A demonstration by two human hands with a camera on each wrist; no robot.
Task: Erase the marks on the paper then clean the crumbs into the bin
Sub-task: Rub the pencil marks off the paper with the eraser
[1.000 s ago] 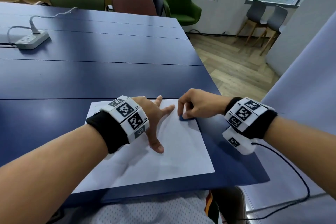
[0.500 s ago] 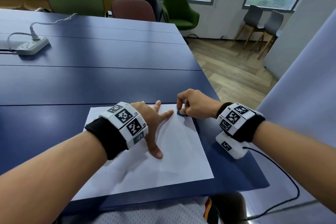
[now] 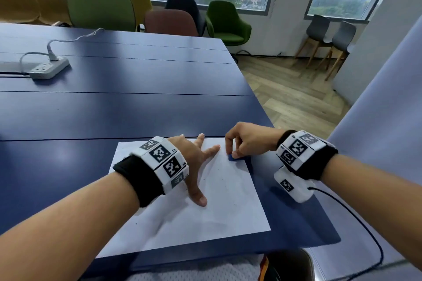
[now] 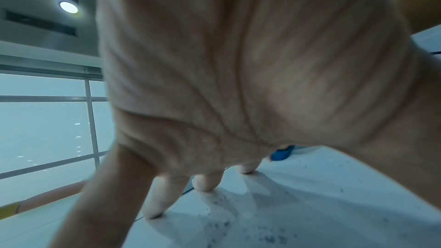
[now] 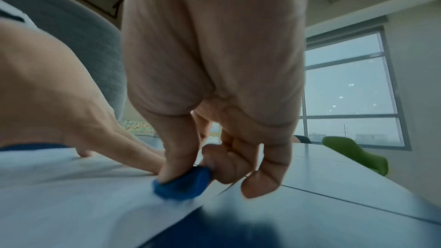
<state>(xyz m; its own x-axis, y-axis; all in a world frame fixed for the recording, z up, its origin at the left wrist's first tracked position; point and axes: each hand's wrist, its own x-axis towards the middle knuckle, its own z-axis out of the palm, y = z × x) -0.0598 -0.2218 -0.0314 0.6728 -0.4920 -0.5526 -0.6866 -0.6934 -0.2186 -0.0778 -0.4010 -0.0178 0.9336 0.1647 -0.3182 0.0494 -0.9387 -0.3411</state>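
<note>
**Eraser worked at the paper's far right corner**

A blue eraser (image 3: pixel 233 157) is pinched in the right hand (image 3: pixel 249 141), between thumb and curled fingers, and is pressed onto the paper (image 3: pixel 228 212) close to its right edge, near the far corner. The sheet is pinned to the table (image 3: pixel 137 109) by the left hand (image 3: pixel 194 157), laid flat with fingers straight and spread, holding nothing; its fingertips (image 4: pixel 206 182) are seen touching the sheet just left of the eraser. The paper's long axis runs away from the person, so most of it lies nearer the body than the eraser. Grey crumbs (image 4: pixel 219 212) are scattered on the sheet around the left fingers. Erasing is judged to be the step in hand, with any remaining strokes likely to be drawn inward from the edge, toward the bracing hand. No bin is seen in any view.
</note>
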